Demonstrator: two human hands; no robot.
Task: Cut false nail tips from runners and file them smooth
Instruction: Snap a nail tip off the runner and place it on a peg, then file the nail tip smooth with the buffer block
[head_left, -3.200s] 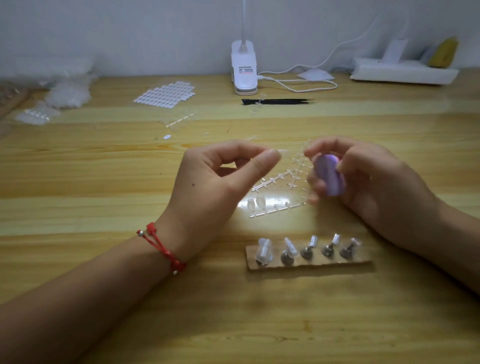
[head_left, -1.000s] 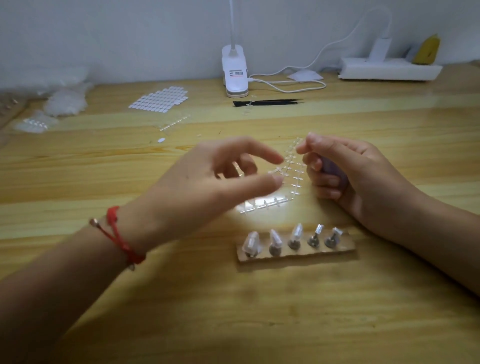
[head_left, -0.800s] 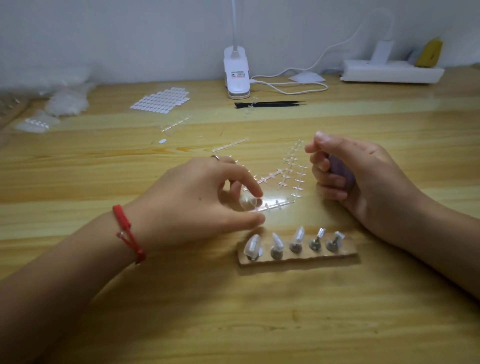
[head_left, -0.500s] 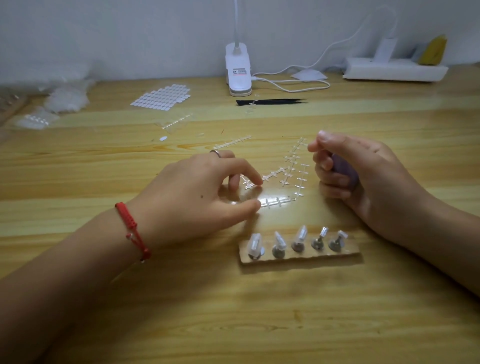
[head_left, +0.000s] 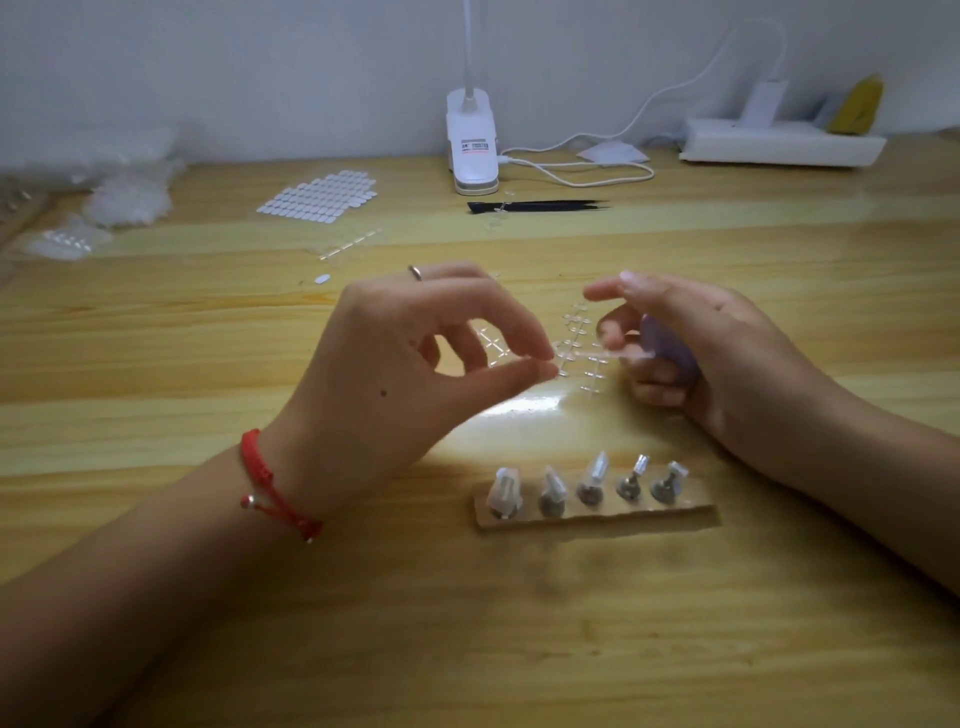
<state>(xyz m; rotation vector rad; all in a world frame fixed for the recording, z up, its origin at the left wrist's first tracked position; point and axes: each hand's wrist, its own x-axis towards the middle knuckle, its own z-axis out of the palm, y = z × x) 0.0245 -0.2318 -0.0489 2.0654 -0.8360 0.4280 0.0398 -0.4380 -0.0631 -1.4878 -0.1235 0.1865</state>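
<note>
Runner (head_left: 597, 356) pinched at one end by left hand (head_left: 415, 374), right hand (head_left: 691, 358) curled round a purple tool (head_left: 667, 343); plenty of bare desk (head_left: 519, 623) up front.

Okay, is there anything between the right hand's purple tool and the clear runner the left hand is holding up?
Nothing visible. The left hand pinches one end of the clear runner, whose other end reaches the purple tool in the right hand.
</note>
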